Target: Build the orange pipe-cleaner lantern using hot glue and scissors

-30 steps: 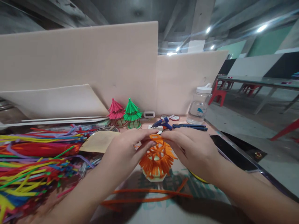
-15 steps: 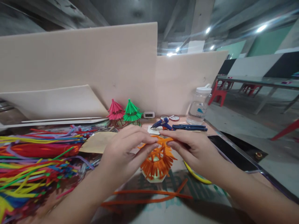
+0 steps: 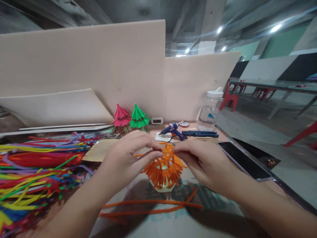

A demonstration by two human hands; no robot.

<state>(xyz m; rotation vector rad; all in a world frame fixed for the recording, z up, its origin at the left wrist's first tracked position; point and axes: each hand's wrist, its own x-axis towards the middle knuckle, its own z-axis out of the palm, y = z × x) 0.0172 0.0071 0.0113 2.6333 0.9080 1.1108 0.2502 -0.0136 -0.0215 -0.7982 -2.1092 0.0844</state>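
Observation:
An orange pipe-cleaner model (image 3: pixel 164 170) stands upright in front of me, with a fringed skirt over a pale many-sided base (image 3: pixel 165 189). My left hand (image 3: pixel 136 152) pinches an orange pipe cleaner at the model's upper left, and a short end of it pokes out behind my fingers. From the other side, my right hand (image 3: pixel 195 157) has thumb and forefinger closed at the top right of the orange strips. The fingertips partly cover what they grip. Loose orange pipe cleaners (image 3: pixel 153 201) lie across the table nearer to me.
Bundles of coloured pipe cleaners (image 3: pixel 37 175) cover the left side. Behind stand a pink model (image 3: pixel 121 116), a green model (image 3: pixel 139 117) and a small digital display (image 3: pixel 157 121). A blue glue gun (image 3: pixel 170 130), pliers (image 3: pixel 200 134), a water bottle (image 3: pixel 209 110) and a phone (image 3: pixel 244 160) are on the right.
My right hand has shifted slightly left and down, closer to the model's top. The orange strip crossing its fingers no longer shows, and the yellow curved piece beneath it is out of sight.

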